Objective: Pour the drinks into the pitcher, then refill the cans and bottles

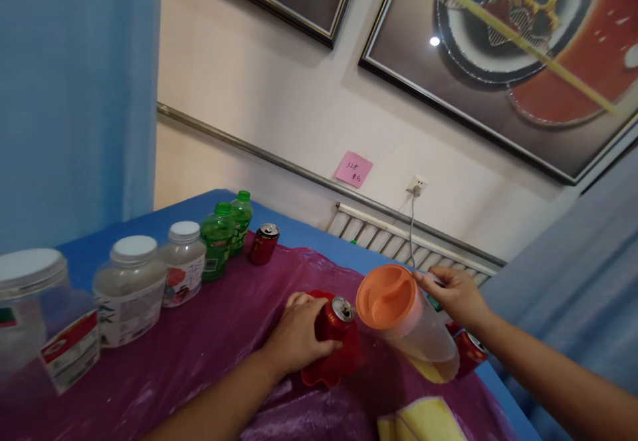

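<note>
My left hand (298, 335) curls round the left side of a red can (333, 320), which stands over a red scalloped mat (323, 366) on the purple sheet. With my right hand (456, 295) I grip the handle of a clear pitcher (423, 338) with an orange lid (386, 297). The pitcher leans with its lid toward the can, and yellowish liquid shows low inside it. Behind the pitcher, near my right wrist, is another red can (471, 351).
Along the left stand clear jars with white lids (133, 288), green bottles (218, 242) and a dark red can (264, 244). A yellow cloth (423, 421) lies at the front edge of view. Behind the table are a radiator (379, 235) and wall.
</note>
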{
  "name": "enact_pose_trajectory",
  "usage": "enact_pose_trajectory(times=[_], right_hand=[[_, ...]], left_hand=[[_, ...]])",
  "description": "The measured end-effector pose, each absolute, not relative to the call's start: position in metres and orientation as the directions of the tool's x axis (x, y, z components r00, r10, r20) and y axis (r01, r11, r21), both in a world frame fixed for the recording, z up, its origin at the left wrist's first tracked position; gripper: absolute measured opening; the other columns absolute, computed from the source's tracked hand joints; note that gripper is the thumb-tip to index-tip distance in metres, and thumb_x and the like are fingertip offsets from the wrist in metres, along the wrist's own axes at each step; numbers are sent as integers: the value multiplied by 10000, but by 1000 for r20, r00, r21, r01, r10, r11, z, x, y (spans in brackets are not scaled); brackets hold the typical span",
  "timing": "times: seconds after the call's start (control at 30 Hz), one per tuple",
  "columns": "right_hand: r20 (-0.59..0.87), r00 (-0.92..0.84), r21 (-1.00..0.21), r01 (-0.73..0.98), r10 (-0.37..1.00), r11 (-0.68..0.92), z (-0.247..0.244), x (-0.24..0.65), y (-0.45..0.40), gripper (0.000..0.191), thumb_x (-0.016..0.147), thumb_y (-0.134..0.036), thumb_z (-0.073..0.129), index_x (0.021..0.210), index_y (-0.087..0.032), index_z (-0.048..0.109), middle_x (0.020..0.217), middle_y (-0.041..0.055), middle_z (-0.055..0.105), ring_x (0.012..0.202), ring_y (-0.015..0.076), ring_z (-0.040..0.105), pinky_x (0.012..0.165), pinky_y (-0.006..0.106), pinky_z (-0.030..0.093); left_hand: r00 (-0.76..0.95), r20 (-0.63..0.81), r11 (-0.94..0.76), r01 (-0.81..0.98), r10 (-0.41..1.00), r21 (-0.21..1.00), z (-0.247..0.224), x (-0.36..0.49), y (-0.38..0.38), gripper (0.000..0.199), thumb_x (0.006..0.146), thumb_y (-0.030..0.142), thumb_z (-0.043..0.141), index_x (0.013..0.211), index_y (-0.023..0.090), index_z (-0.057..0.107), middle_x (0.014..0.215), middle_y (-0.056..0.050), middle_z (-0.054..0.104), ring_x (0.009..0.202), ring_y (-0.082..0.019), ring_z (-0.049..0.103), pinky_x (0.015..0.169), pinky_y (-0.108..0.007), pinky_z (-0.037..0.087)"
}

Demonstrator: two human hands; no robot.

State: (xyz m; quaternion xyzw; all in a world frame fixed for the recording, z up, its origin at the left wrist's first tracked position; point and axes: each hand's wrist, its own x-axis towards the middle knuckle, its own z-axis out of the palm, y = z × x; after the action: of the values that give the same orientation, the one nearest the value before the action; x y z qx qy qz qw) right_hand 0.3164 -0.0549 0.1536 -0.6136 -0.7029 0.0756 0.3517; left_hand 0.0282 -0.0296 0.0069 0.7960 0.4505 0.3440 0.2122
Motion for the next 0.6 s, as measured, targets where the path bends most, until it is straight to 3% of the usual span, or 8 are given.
enact_pose_trajectory(times=[0.6], right_hand=[[435, 5, -531, 809, 900, 252, 158, 312, -57, 593, 795, -647, 620, 506, -248, 291, 509, -64, 229, 474, 90, 229, 414, 240, 205]], left_hand=[[367, 365, -516, 565, 856, 644, 5, 28, -28, 643, 578, 468, 868, 1155, 273, 660, 1078, -47, 702, 1059, -315, 583, 1015, -453, 373]])
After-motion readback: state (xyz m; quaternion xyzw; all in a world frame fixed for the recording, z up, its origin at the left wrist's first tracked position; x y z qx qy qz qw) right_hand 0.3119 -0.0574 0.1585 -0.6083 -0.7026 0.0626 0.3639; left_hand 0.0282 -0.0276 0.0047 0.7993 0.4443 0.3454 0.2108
